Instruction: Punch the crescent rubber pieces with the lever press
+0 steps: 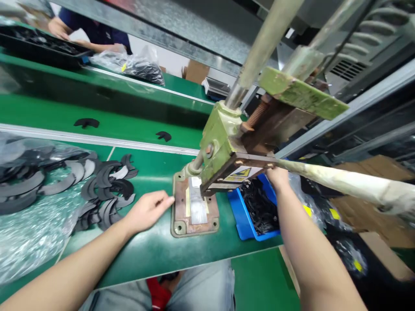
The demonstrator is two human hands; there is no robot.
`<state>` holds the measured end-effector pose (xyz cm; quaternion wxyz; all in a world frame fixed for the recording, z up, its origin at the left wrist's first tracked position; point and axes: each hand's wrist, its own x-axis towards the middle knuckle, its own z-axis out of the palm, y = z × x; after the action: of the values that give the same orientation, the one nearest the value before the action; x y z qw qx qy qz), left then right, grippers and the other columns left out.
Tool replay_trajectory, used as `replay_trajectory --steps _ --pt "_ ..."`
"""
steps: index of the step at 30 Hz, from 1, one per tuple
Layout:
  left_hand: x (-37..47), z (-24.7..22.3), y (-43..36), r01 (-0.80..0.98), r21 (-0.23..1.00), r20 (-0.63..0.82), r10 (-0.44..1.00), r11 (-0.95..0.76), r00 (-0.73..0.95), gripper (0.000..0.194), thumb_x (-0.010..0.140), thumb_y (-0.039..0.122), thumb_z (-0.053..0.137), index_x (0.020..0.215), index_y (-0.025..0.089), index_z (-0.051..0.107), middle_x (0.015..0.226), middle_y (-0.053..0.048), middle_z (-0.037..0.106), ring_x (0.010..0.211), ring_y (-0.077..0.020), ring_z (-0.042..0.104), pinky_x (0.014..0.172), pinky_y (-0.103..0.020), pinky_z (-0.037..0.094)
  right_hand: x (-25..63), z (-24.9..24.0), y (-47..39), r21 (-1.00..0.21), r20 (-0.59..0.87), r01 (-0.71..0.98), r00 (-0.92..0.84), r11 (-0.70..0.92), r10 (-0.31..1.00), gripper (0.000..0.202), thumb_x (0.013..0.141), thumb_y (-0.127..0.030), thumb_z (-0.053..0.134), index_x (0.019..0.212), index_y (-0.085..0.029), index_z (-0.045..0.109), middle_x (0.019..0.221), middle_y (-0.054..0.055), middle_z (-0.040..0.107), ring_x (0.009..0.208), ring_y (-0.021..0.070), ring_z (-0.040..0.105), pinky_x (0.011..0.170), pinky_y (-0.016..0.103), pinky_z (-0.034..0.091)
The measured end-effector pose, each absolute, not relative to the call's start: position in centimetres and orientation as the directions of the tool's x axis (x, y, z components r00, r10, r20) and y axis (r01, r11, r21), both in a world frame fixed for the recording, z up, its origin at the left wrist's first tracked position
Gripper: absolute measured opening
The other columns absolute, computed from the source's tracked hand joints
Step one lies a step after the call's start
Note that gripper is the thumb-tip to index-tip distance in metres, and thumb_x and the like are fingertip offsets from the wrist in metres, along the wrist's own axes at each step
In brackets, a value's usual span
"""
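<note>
A green hand press (223, 138) stands on the green bench, its flat metal plate (198, 207) lying on the base. My left hand (149, 210) is beside the base's left edge, fingertips at the rim, with loosely bent fingers, a gap between them and nothing visible in them. At the right of the press head, below the long lever (337, 179), is my right hand (277, 176); its fingers are hidden behind the press. A blue bin (243, 222) of small black parts sits right of the base, below my right hand.
Curved black and grey pieces (106, 181) and clear plastic bags (39, 233) lie at the left. Two dark pieces (87, 122) (164, 136) rest on the green strip behind. Across the bench, a person (97, 39) handles something white near a black tray (39, 45).
</note>
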<state>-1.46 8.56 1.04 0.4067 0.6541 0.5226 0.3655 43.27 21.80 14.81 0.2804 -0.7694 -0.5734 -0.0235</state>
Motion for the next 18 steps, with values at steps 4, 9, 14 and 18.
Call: replay_trajectory --steps 4,9,14,18 --pt "-1.6 1.5 9.6 0.162 0.987 0.018 0.998 -0.008 -0.061 0.064 0.103 0.07 0.03 0.074 0.02 0.058 0.06 0.002 0.048 0.057 -0.0146 0.045 0.058 -0.028 0.037 44.1 13.9 16.6 -0.447 0.021 0.877 0.207 -0.176 0.978 0.016 0.069 -0.018 0.09 0.08 -0.014 0.079 0.094 0.019 0.077 0.078 0.0223 0.069 0.09 0.051 0.046" --pt "-1.6 1.4 9.9 0.44 0.866 0.137 0.959 -0.238 0.248 0.048 0.099 0.061 0.057 0.073 0.02 0.057 0.067 0.002 0.055 0.065 -0.0136 0.048 0.062 -0.028 0.03 47.0 9.5 15.7 -0.488 -0.218 0.827 0.194 -0.279 0.956 0.034 0.048 -0.008 0.089 0.075 -0.026 0.08 0.094 0.021 0.076 0.078 0.0312 0.07 0.09 0.057 0.042" --pt "-1.4 1.0 9.7 0.433 0.859 0.165 0.95 -0.271 0.267 0.047 0.1 0.06 0.056 0.075 0.021 0.056 0.067 0.003 0.055 0.063 -0.0132 0.047 0.061 -0.028 0.028 47.9 7.8 15.4 -0.43 -0.193 0.855 0.225 -0.289 0.955 0.01 0.056 -0.03 0.078 0.064 -0.029 0.074 0.081 0.016 0.073 0.065 0.0304 0.067 0.084 0.058 0.042" --pt "-1.8 0.8 10.0 0.433 0.857 0.176 0.948 -0.281 0.265 0.046 0.1 0.061 0.057 0.076 0.021 0.058 0.066 0.003 0.056 0.063 -0.0134 0.048 0.06 -0.028 0.028 49.0 8.4 15.1 -0.342 -0.07 0.926 0.145 -0.16 0.987 0.024 0.05 -0.05 0.075 0.07 -0.038 0.077 0.078 0.009 0.075 0.066 0.0369 0.07 0.074 0.057 0.047"
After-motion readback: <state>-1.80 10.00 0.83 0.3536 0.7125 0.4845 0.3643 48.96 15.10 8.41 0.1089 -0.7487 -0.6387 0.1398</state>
